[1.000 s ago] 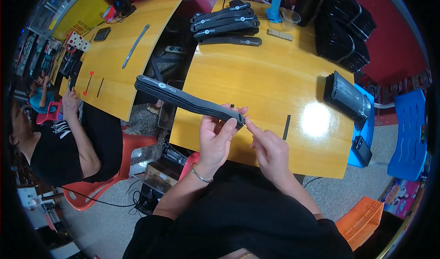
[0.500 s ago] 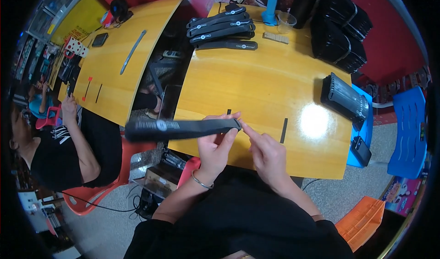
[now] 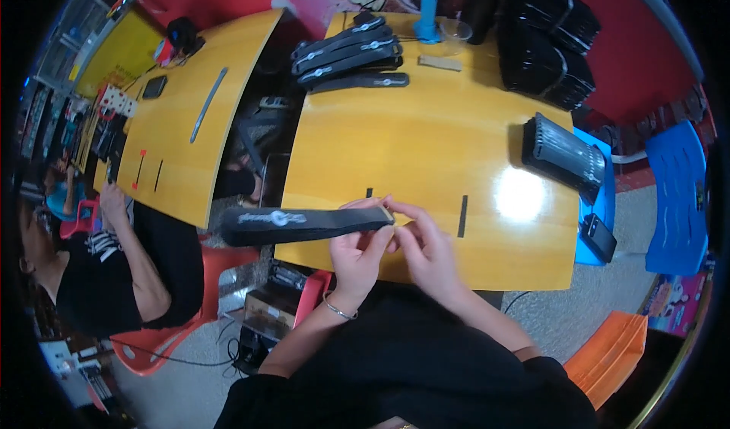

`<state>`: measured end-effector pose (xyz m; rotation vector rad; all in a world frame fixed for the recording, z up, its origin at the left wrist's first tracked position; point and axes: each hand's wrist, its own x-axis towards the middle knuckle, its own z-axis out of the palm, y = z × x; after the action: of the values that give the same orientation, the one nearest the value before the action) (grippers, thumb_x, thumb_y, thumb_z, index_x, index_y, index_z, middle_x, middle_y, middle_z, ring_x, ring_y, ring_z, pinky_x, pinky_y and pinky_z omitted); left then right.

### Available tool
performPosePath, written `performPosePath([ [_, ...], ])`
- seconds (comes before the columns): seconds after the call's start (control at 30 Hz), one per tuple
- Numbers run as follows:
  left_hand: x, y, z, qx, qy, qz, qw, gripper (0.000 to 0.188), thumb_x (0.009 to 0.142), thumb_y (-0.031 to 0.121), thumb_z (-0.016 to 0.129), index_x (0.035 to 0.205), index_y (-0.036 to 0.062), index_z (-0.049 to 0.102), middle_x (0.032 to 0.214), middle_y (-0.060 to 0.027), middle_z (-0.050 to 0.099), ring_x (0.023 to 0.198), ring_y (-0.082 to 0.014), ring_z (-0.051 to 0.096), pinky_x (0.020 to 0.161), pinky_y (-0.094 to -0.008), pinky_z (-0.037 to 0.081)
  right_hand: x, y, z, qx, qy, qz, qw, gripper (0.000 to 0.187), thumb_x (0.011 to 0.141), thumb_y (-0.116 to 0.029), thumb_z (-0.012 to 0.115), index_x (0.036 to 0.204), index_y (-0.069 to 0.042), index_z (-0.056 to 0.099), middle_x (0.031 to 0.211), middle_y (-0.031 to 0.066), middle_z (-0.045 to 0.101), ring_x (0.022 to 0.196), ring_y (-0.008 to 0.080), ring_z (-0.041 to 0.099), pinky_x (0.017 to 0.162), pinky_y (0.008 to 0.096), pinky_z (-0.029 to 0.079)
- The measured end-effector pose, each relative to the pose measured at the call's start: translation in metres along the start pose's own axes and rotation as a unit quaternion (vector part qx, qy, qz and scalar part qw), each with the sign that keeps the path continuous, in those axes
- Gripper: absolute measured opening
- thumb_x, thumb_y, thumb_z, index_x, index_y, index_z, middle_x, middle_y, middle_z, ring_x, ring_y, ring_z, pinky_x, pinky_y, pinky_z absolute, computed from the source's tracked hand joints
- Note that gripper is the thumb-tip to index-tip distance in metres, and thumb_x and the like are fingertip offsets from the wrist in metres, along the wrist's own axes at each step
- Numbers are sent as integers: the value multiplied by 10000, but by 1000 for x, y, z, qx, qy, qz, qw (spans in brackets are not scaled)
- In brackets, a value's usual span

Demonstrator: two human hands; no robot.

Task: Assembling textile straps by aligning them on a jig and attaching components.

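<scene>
My left hand [image 3: 357, 256] is closed round one end of a long black fabric strap [image 3: 304, 226], folded flat and carrying white print. The strap stretches leftward, level above the table's near edge. At its right end, which has a pale edge, my right hand [image 3: 427, 256] has thumb and forefinger closed on the tip. Exactly what the right fingertips pinch is partly hidden. Similar black straps [image 3: 346, 53] are piled at the far left of the yellow table [image 3: 426, 148]. Two short dark strips [image 3: 462, 216] mark the tabletop beyond my hands.
A blue fan [image 3: 428, 11], a clear cup [image 3: 455, 35] and black-wrapped bundles [image 3: 544, 49] stand at the back. On the right, a blue stool [image 3: 589, 256] bears a black packet [image 3: 564, 158] and a phone [image 3: 598, 237]. A co-worker [image 3: 106, 269] sits at the left table [image 3: 190, 148].
My right forefinger, earlier pointing against the strap's end, has shifted so that finger and thumb now close on the tip. The strap has turned slightly, and the view has shifted a little.
</scene>
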<state>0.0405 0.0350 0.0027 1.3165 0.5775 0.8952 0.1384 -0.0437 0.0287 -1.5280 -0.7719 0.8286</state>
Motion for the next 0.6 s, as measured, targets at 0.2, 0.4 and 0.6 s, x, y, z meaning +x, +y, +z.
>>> performPosePath([
  [0.2,10,4,4,-65,26,-69,995,449,768,-118,630,1140,-6,405,1052,-151,547,978,-237,605,778,-286,547,6,8,-1,-108,35,-124,986,297,864,33,504,1151,-17,562,937,130,659,731,172,647,665,261,505],
  [0.4,25,3,-9,-15,-67,-82,994,374,772,-96,641,1120,-58,509,982,-108,608,886,-159,618,799,-260,517,12,10,-16,-250,67,-237,936,271,791,4,581,1043,-71,647,807,108,666,692,227,658,609,303,525],
  [0.6,23,8,-26,3,-161,-187,969,412,792,-95,596,1183,-63,471,996,-91,606,914,-147,607,829,-250,499,12,10,-29,-331,10,-259,907,216,755,-102,580,946,-153,666,694,39,630,614,223,622,494,338,482],
])
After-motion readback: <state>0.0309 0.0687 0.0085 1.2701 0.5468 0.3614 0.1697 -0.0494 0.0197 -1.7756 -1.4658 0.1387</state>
